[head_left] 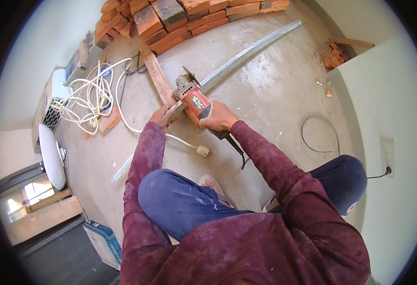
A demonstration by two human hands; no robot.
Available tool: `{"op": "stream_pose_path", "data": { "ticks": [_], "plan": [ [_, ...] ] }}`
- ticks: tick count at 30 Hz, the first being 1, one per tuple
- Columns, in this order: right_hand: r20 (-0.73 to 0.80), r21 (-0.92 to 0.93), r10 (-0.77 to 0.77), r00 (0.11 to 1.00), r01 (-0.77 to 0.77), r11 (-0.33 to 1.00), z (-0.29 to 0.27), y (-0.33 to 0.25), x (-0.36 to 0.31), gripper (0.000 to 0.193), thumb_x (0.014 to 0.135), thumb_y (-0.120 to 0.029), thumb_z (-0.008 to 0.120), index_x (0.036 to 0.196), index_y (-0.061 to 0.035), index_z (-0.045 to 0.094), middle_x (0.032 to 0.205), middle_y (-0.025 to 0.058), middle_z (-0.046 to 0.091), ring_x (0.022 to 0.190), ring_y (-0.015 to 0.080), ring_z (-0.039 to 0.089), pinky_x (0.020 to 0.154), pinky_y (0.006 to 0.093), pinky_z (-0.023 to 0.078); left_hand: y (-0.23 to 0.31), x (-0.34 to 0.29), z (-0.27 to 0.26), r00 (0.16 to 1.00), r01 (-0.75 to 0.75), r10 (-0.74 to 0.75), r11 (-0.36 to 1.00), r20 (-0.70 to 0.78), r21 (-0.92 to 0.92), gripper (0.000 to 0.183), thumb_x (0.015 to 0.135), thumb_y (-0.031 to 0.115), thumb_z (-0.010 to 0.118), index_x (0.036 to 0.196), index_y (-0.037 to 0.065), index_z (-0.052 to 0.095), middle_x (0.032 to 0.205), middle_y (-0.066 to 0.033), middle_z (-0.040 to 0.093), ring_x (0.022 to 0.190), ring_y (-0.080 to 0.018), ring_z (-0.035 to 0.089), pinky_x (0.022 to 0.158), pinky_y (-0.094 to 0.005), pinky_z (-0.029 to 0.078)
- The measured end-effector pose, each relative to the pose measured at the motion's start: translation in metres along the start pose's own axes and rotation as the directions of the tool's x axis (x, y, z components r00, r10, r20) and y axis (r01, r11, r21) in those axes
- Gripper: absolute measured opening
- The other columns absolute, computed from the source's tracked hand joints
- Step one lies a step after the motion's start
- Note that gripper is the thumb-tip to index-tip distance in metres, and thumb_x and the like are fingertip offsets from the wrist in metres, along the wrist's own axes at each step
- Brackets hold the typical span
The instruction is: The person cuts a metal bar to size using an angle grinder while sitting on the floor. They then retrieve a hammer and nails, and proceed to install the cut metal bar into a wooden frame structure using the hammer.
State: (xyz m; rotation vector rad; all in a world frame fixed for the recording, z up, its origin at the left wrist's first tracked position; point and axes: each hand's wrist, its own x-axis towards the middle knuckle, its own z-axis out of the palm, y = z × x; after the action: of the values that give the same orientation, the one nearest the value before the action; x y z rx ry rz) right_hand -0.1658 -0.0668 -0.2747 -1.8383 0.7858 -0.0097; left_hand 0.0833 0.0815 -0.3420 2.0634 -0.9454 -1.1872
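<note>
Angle grinder (195,100) was out front of the knees, above the metal strip (251,51). Right hand (219,117) clamped round its rear body. Left hand (161,117) clamped on the strip, just beside the grinder head. Couldn't tell if the disc (191,76) touched metal. Strip lay across a wooden board (157,75).

In the way: white cable (137,130) passed near the left forearm, its plug (203,151) on the floor near the grinder's black cord (237,151). Rest of that cable was heaped at left, by a loose brick (108,119).

Further out: brick stack (189,21) at the far end, rubble (334,56) far right, dark cord (337,137) looped on the floor, wall socket (388,159) at right, blue-and-white case (103,244) lower left.

Writing: pale label (197,100) on the grinder body, print too small to read.
</note>
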Motion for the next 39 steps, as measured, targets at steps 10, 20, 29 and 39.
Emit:
{"op": "stream_pose_path", "data": {
  "ticks": [10, 20, 29, 39],
  "plan": [
    [-0.052, -0.010, 0.021, 0.998, -0.022, 1.000, 0.012, 0.009, 0.003, 0.061, 0.057, -0.033, 0.072, 0.102, 0.0050, 0.056, 0.096, 0.0234, 0.064, 0.087, 0.0344, 0.063, 0.079, 0.0373, 0.050, -0.006, 0.009, -0.002, 0.995, 0.084, -0.076, 0.986, 0.059, -0.144, 0.041, 0.095, 0.044, 0.049, 0.097, 0.005, 0.062, 0.066, -0.0034, 0.055, 0.052, -0.0119, 0.053, 0.048, -0.0264, 0.046],
    [-0.022, -0.014, 0.058, 0.998, -0.059, 0.998, 0.011, 0.014, 0.007, 0.063, 0.053, -0.031, 0.073, 0.102, 0.0057, 0.057, 0.090, 0.0250, 0.065, 0.082, 0.0361, 0.064, 0.076, 0.0382, 0.051, 0.018, 0.003, 0.006, 0.978, 0.200, -0.196, 0.978, -0.068, 0.052, 0.048, 0.095, 0.049, 0.046, 0.101, 0.006, 0.065, 0.065, -0.0032, 0.056, 0.049, -0.0118, 0.049, 0.044, -0.0279, 0.041],
    [0.034, -0.009, 0.050, 0.998, -0.050, 0.999, 0.004, 0.000, 0.008, 0.060, 0.054, -0.030, 0.073, 0.095, 0.0113, 0.059, 0.092, 0.0297, 0.065, 0.087, 0.0376, 0.066, 0.079, 0.0394, 0.052, 0.004, 0.006, 0.005, 0.987, 0.147, -0.138, 0.982, -0.086, 0.120, 0.049, 0.095, 0.048, 0.045, 0.107, 0.005, 0.065, 0.066, -0.0041, 0.056, 0.048, -0.0134, 0.049, 0.045, -0.0294, 0.041],
    [0.022, -0.040, 0.068, 0.997, -0.067, 0.997, 0.008, 0.006, 0.013, 0.064, 0.056, -0.032, 0.074, 0.099, 0.0117, 0.058, 0.094, 0.0294, 0.064, 0.090, 0.0373, 0.065, 0.081, 0.0390, 0.052, 0.012, 0.001, 0.008, 0.988, 0.120, -0.109, 0.987, -0.109, 0.104, 0.049, 0.094, 0.049, 0.047, 0.102, 0.004, 0.066, 0.062, -0.0041, 0.053, 0.047, -0.0132, 0.047, 0.045, -0.0299, 0.038]
  ]
}}
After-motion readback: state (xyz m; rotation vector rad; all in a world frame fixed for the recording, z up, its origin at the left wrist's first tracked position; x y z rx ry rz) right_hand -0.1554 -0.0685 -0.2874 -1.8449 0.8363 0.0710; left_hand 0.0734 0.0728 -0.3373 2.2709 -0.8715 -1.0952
